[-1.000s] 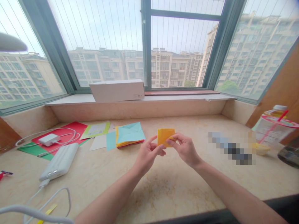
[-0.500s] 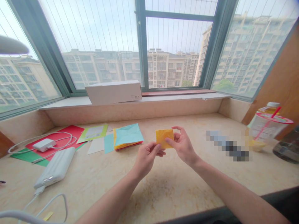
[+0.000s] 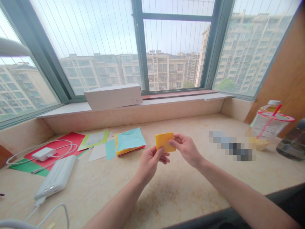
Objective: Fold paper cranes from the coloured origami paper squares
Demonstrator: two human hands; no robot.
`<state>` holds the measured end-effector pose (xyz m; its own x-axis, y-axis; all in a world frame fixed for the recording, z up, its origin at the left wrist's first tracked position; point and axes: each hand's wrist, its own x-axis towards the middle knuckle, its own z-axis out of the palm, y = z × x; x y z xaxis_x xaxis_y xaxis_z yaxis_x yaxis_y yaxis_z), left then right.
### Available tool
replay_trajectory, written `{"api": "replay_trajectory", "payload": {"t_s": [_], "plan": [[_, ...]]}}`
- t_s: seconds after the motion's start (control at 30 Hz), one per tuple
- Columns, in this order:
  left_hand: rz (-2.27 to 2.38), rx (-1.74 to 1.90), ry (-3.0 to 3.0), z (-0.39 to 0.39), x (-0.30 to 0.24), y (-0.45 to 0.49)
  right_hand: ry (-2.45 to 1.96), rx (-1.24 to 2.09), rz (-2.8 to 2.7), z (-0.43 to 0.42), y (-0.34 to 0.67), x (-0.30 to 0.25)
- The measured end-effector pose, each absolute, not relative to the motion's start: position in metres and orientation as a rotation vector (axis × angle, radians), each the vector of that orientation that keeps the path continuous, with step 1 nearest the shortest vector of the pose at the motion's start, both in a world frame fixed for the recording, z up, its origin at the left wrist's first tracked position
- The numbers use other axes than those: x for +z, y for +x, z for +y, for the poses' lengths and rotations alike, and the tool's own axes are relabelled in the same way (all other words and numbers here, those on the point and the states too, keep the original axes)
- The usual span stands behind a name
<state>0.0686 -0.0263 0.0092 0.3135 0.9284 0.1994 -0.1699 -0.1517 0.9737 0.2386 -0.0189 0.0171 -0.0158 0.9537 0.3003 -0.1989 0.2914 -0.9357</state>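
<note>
Fingers (image 3: 172,144) of the left hand (image 3: 148,160) and right hand (image 3: 188,150) are pinching a folded yellow paper (image 3: 163,140), holding it above the counter (image 3: 188,194) between front and back edges; a paper stack (image 3: 131,139) is lying leftward, nearer the back edge.

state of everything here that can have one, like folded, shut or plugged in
yellow paper: looks folded, held up
left hand: gripping the paper's lower left
right hand: gripping the paper's right side
stack of paper: piled, blue sheet on top
power bank: cable plugged in
bottle: capped
cup: lidded, straw in
white box: looks shut
</note>
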Motion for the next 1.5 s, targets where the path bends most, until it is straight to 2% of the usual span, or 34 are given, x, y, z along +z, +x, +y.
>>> {"api": "replay_trajectory", "payload": {"t_s": [0.23, 0.6, 0.93, 1.5], "plan": [[0.787, 1.168, 1.392, -0.023, 0.004, 0.067, -0.876, 1.076, -1.255, -0.016, 0.239, 0.014], [0.771, 0.828, 1.491, -0.021, 0.006, 0.059, -0.92, 1.119, -1.548, -0.012, 0.251, 0.007], [0.809, 1.103, 1.553, -0.017, 0.005, 0.06, -0.727, 1.244, -1.49, -0.014, 0.246, 0.011], [0.802, 1.095, 1.479, -0.021, 0.007, 0.061, -0.839, 1.076, -1.582, -0.018, 0.248, 0.012]]}}
